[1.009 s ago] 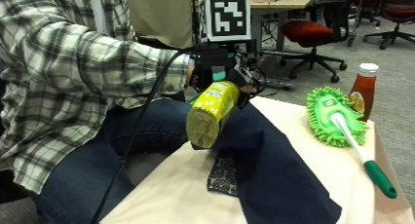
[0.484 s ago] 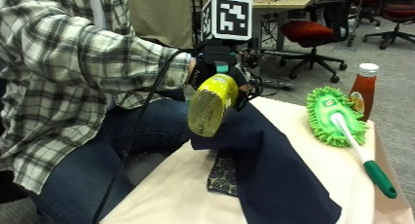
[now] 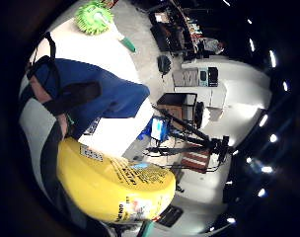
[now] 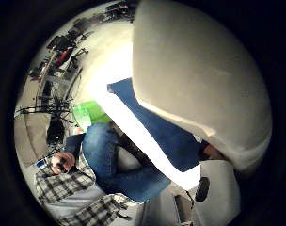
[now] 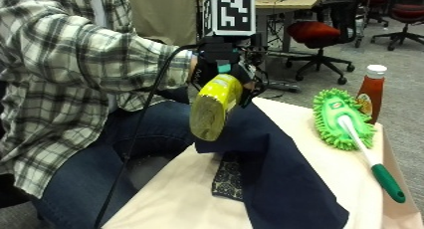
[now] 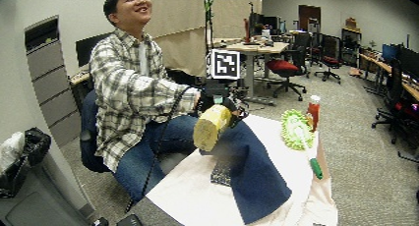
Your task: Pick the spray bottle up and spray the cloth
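Your gloved right hand [image 5: 218, 64] grips the yellow spray bottle [image 5: 212, 107] by its neck, lifted above the near edge of the table [image 5: 185, 199], over the blue cloth [image 5: 278, 174]. Risk: the nozzle direction is hidden, so spray may miss the cloth and wet the duster [image 5: 341, 119] or ketchup bottle [image 5: 371, 92].

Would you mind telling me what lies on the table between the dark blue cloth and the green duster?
Nothing: in the outside view, only bare table separates the dark blue cloth from the green duster.
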`<control>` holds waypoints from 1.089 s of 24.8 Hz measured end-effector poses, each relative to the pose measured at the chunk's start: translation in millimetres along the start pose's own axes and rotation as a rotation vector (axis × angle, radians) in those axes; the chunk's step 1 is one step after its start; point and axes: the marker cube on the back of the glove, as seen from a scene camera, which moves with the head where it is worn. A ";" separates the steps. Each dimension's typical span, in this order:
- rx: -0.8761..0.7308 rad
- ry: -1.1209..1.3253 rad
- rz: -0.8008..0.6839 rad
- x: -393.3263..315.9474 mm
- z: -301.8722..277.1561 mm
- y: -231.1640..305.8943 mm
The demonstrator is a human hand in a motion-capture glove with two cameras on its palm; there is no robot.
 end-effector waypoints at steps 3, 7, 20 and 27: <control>0.026 -0.040 0.026 5.7 -2.0 2.5; 0.107 -0.179 0.094 19.5 -10.9 8.4; 0.697 -1.188 0.286 60.1 -49.9 39.6; 0.841 -1.406 0.291 63.4 -58.2 37.8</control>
